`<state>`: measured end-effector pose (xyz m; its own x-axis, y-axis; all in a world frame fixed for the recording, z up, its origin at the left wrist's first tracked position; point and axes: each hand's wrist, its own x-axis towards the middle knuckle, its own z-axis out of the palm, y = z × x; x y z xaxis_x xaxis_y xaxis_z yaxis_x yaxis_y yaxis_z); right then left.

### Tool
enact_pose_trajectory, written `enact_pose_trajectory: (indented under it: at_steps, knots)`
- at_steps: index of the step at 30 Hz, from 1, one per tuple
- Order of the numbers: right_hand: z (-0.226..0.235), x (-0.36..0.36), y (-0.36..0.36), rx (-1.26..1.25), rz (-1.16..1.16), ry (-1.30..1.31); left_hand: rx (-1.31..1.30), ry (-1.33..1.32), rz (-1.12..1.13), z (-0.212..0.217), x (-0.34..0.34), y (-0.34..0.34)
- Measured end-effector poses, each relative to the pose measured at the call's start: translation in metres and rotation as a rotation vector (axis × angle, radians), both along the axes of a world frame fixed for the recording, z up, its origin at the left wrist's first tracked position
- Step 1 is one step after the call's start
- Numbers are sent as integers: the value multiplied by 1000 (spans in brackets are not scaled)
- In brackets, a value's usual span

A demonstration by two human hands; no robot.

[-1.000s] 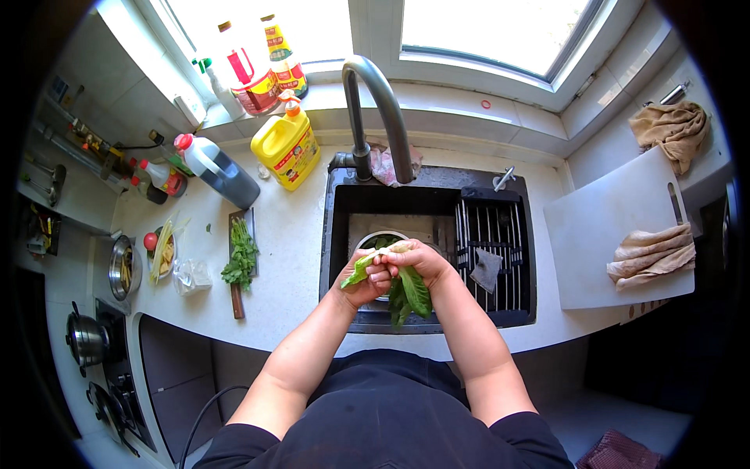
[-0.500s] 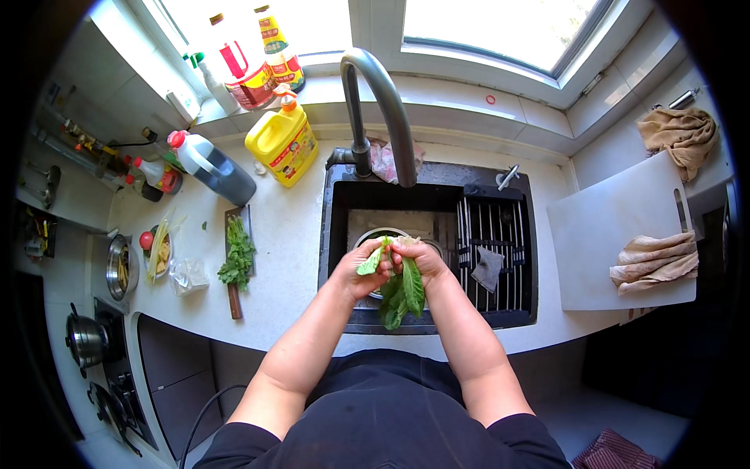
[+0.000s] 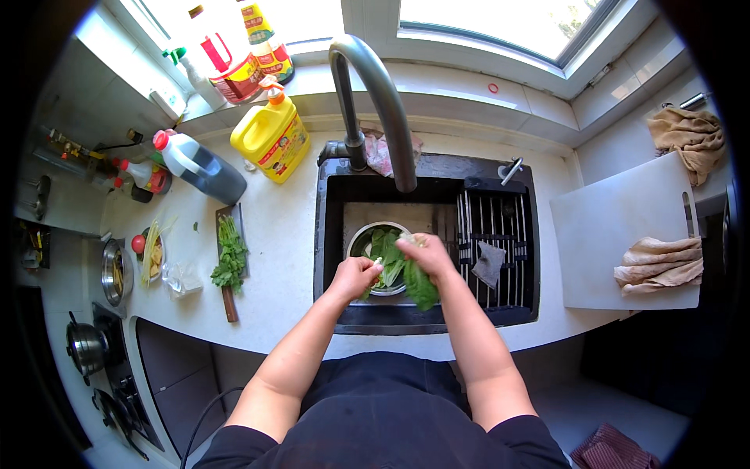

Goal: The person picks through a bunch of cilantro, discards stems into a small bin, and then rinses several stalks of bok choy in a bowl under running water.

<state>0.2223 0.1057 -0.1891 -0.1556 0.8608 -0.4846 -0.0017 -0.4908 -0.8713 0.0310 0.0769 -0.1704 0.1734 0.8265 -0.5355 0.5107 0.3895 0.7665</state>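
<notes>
Leaves (image 3: 381, 237) in the bowl (image 3: 349, 248) already! Over it, left fingers (image 3: 370, 270) pinch a stem (image 3: 379, 262), right fingers (image 3: 416, 249) grip greens (image 3: 421, 288) not in yet.

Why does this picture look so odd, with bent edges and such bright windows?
In the head view, the wide lens bows the front edge of the counter and leaves black corners; in the head view, the window glares almost white, while the space below the counter's right end sinks into darkness; also in the head view, the right hand looks slightly soft, perhaps from motion.
</notes>
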Motion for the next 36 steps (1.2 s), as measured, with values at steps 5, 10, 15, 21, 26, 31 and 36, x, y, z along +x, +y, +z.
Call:
enact_pose_trajectory:
  at_steps: [5, 10, 15, 21, 26, 31, 36]
  knots:
    - [-17, -19, -3, -77, 21, 107, -108, -199, 71, -27, 16, 9]
    - [-62, 10, 0, -190, -335, 161, -211, -74, 224, -122, -2, 14]
    - [-69, 20, 0, -280, -502, 277, -306, 534, -75, -173, 29, -1]
    - [-86, 20, -2, -214, -603, 135, 61, 799, -300, -177, 56, -8]
    - [-87, 18, 0, -75, -540, 83, -32, 570, -112, -177, 44, 5]
    - [-78, 7, -1, 60, -283, -234, -162, 450, -27, -116, 20, 20]
    - [-34, -18, -9, 440, 175, -426, 74, 408, -31, -49, -3, 20]
